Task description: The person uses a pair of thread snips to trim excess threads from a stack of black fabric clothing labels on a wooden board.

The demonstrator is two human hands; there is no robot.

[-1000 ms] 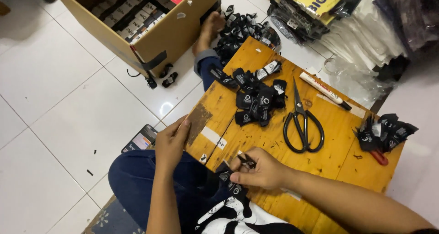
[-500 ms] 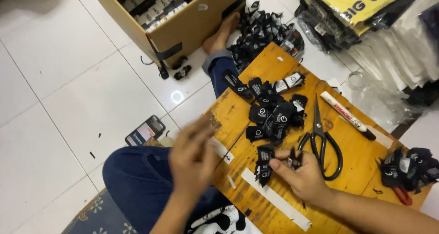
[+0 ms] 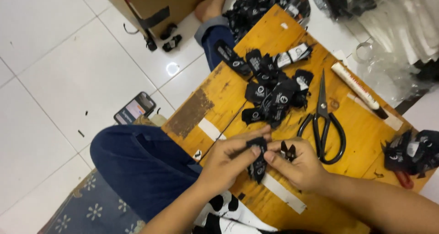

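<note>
Black tag (image 3: pixel 259 163) pinched between my left hand (image 3: pixel 226 163) and right hand (image 3: pixel 297 167), over the board's (image 3: pixel 366 138) near edge. Right also grips a small black snipper (image 3: pixel 288 150). Tag pile (image 3: pixel 274 94) mid-board; scissors (image 3: pixel 323 124) just right of it; marker (image 3: pixel 359 90) toward the far right edge.
</note>
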